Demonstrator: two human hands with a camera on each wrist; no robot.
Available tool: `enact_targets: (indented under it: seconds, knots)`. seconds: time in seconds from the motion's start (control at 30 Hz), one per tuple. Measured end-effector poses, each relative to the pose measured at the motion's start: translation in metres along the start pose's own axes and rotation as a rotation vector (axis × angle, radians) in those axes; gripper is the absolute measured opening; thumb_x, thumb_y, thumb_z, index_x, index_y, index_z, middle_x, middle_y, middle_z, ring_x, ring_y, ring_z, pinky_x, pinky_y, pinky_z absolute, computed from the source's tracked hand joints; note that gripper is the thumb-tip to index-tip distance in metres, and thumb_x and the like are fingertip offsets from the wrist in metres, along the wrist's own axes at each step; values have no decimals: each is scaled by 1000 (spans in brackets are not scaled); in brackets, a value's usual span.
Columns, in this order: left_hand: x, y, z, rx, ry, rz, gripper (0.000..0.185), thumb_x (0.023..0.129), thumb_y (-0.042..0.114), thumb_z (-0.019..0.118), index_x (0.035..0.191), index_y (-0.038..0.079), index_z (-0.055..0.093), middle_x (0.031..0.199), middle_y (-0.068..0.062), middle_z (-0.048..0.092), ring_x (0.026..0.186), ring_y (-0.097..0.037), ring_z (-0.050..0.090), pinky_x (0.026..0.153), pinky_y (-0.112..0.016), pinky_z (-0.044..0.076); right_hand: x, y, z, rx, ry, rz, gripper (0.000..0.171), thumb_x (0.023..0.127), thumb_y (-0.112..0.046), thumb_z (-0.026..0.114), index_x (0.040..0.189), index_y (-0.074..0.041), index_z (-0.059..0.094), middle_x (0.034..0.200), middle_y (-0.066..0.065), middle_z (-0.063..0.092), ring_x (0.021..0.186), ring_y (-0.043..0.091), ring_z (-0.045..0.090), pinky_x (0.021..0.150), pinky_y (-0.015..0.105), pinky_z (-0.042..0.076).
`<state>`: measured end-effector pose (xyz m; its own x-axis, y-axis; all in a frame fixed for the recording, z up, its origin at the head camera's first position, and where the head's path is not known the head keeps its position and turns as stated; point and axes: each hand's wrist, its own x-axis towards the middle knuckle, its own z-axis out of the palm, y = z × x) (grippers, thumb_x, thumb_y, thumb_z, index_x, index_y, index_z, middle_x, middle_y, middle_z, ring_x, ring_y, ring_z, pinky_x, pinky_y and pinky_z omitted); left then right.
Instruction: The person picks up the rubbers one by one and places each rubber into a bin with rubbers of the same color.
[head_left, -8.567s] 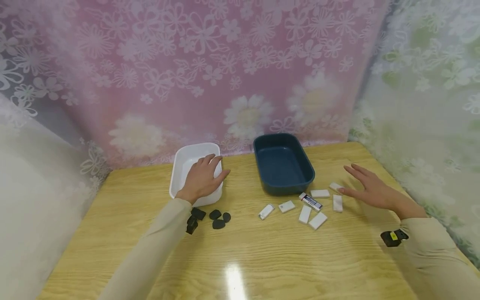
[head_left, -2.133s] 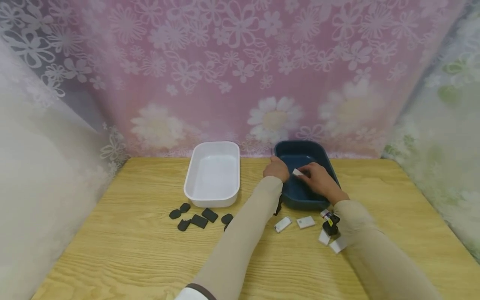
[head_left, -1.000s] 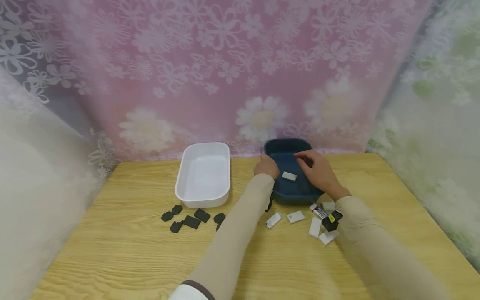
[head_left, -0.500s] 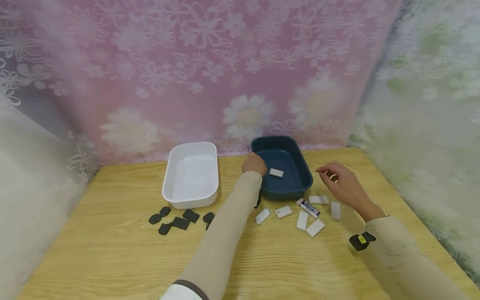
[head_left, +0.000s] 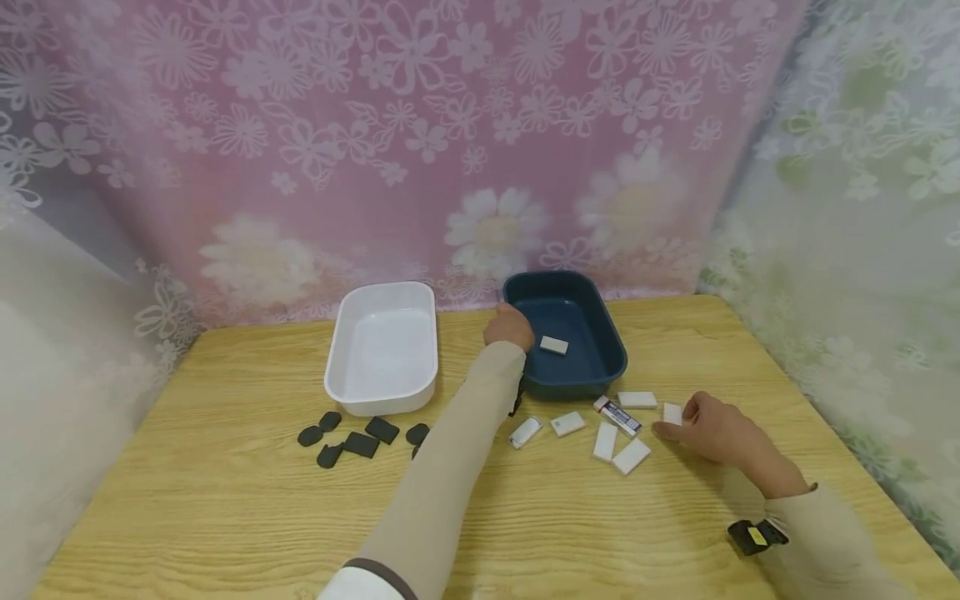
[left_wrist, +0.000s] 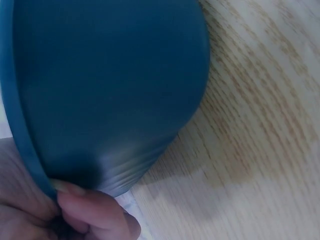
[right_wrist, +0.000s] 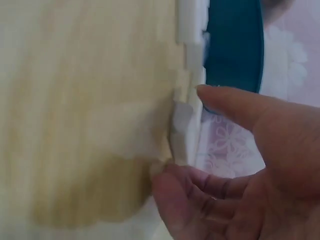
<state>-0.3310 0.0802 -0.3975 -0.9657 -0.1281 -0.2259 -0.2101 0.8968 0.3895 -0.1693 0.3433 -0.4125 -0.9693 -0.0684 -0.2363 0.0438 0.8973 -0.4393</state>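
Over on the worktop (head_left: 225,500), the left tub (head_left: 382,404) sits behind some pieces (head_left: 362,445); blocks (head_left: 604,442) lie before the right tub (head_left: 566,390), another block (head_left: 554,345) inside.

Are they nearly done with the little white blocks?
Not nearly, it seems. Done: one white block lies in the blue bin. In hand: the right hand is at another block, while the left hand holds the blue bin. Probably left: six more white blocks on the table, including one in a printed sleeve, and maybe the black pieces near the white bin.
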Motion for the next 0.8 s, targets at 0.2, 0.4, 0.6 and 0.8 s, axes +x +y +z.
enact_targets:
  seconds: [0.2,0.4,0.6,0.8]
  knots:
    - [-1,4,0,9,-5,-2,60,92,29,61,137,1,34,70,-6,63,64,-17,63,54,-30,49,-7,-2,7,-25,46,14,52,90,-47,60,93,3,48,65,5,46,56,19,43,52,32,34]
    - [-1,7,-2,27,2,26,66,92,30,61,142,1,30,74,-5,66,65,-16,64,57,-30,51,-5,2,8,40,70,-12,46,94,-33,55,104,12,50,62,4,54,53,17,50,54,34,41]
    - [-1,3,-1,20,14,10,61,91,31,61,138,2,35,80,-6,68,72,-16,66,62,-30,52,4,4,8,65,135,-52,50,97,-33,53,110,15,49,81,10,61,64,17,56,60,36,45]
    - [-2,-2,-2,1,16,2,60,91,30,62,136,2,35,71,-5,64,63,-16,63,57,-29,51,11,-3,4,78,248,-101,53,99,-37,49,114,14,49,91,18,60,75,28,59,65,44,47]
